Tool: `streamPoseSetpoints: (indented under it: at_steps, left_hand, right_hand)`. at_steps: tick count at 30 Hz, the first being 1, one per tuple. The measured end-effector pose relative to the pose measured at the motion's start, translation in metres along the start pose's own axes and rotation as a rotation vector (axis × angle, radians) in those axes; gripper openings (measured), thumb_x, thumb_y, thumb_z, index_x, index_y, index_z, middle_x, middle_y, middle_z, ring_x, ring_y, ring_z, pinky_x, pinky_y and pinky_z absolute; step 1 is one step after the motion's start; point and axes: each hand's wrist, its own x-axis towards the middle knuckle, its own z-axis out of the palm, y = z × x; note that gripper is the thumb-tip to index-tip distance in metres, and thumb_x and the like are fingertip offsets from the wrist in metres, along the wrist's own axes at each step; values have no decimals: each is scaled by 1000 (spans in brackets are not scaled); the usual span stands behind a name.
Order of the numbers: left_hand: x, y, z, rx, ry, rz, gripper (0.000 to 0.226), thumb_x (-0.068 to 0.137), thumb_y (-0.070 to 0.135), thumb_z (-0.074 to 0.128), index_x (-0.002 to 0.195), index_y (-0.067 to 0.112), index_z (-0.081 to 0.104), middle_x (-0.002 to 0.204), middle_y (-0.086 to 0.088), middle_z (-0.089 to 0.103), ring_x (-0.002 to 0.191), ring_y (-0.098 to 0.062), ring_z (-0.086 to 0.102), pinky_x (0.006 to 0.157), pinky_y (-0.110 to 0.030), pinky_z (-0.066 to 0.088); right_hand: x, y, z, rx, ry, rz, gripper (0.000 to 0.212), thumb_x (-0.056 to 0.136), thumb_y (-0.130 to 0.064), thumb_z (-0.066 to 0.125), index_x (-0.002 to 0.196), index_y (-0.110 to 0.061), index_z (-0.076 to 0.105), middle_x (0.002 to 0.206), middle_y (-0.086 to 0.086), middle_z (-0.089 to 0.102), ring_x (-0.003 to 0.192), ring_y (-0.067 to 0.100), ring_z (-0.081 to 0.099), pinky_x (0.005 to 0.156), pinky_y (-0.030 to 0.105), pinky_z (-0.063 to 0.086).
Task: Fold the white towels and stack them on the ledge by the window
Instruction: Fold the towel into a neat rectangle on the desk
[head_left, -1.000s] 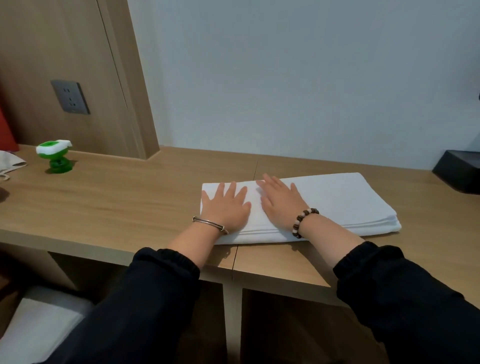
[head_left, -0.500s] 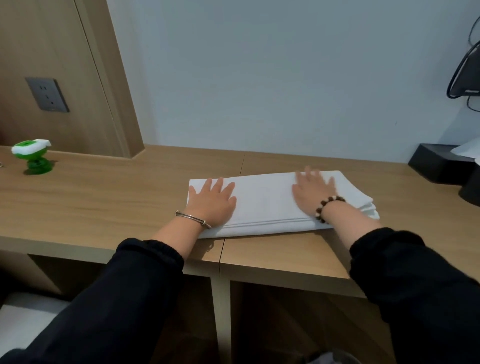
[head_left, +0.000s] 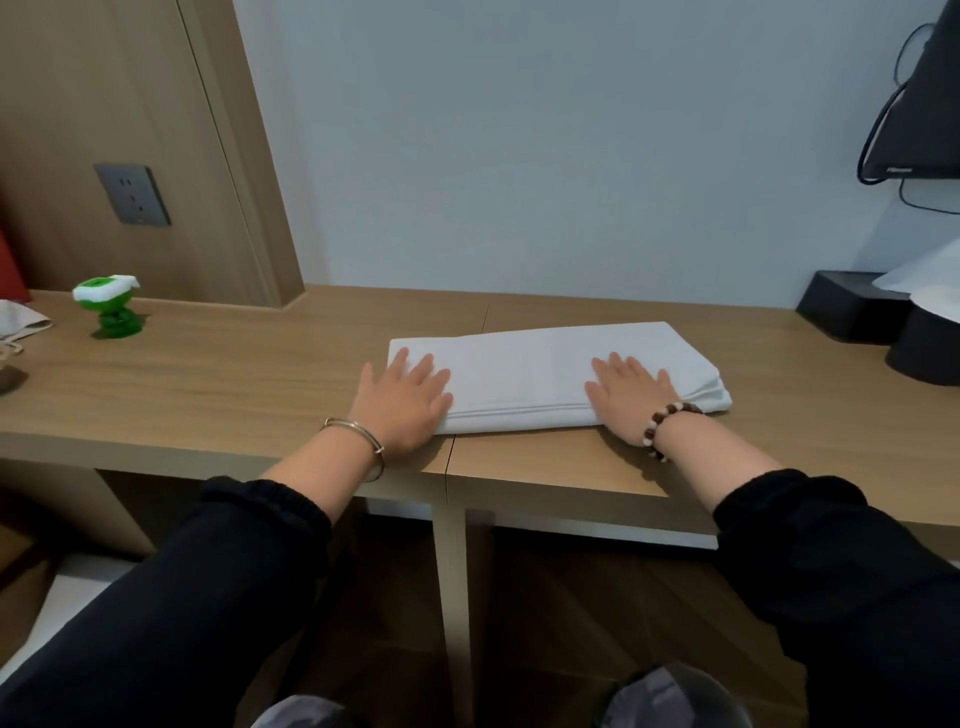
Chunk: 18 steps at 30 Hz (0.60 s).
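Note:
A white towel (head_left: 524, 371), folded into a long flat rectangle with several layers, lies on the wooden ledge (head_left: 260, 384) in front of the pale wall. My left hand (head_left: 402, 402) presses flat on the towel's left end with fingers spread. Flat on the right end rests my right hand (head_left: 626, 397), fingers straight, close to the layered edge. Both forearms reach over the ledge's front edge.
A green and white toy (head_left: 109, 306) stands at the left of the ledge, next to a piece of cloth (head_left: 18, 319). Black boxes (head_left: 857, 312) with white paper sit at the right. A socket (head_left: 132, 193) is on the wood panel. A dark screen (head_left: 924, 104) hangs top right.
My right hand has slid from beside the left hand along the towel to its right end. The left hand has stayed on the left end.

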Motion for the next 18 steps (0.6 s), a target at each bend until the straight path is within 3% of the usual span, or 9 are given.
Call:
streamPoseSetpoints:
  at_steps: [3, 8, 10, 13, 15, 18]
  left_hand:
    - [-12, 8, 5, 22, 45, 131, 53, 101, 44, 17, 151, 31, 8, 159, 6, 4, 146, -20, 1, 117, -50, 8]
    - [-30, -7, 17, -155, 153, 65, 53, 101, 39, 30, 150, 22, 21, 158, 1, 14, 146, -18, 8, 116, -43, 19]
    - [-36, -9, 20, -234, 176, 67, 53, 100, 34, 36, 149, 18, 24, 158, 0, 16, 146, -18, 7, 117, -41, 16]
    - [-40, -13, 18, -500, 175, 18, 48, 98, 23, 47, 144, 17, 37, 155, 3, 24, 144, -12, 15, 114, -27, 13]
    - [-42, -19, 12, -780, 230, -119, 39, 94, 15, 52, 133, 17, 53, 145, 6, 40, 131, -10, 39, 105, -22, 28]
    - [-42, -24, 3, -1243, 314, -425, 32, 89, 2, 51, 117, 10, 63, 115, -7, 65, 89, -15, 61, 78, -26, 49]
  right_hand:
    - [-15, -7, 11, 26, 42, -164, 53, 100, -43, 14, 151, -27, 9, 160, -2, 3, 146, 18, 3, 116, 45, 4]
    - [-36, 42, 11, 42, 95, 145, 57, 101, -42, 15, 151, -16, 11, 160, 3, 4, 146, 18, 4, 117, 43, 3]
    - [-40, 44, 10, 17, 66, 215, 62, 100, -46, 12, 152, -14, 6, 160, 3, 0, 146, 17, 1, 116, 44, 0]
    - [-42, 30, 8, -12, 56, 298, 64, 99, -46, 9, 151, -11, 3, 159, 7, -2, 146, 20, -2, 117, 46, -2]
    - [-40, 17, 2, -23, 63, 291, 61, 100, -44, 10, 151, -12, 5, 159, 8, 0, 146, 22, -2, 116, 48, -1]
    - [-36, -11, -1, 30, 106, 83, 53, 102, -35, 17, 151, -16, 10, 160, 4, 0, 146, 20, -1, 116, 46, 1]
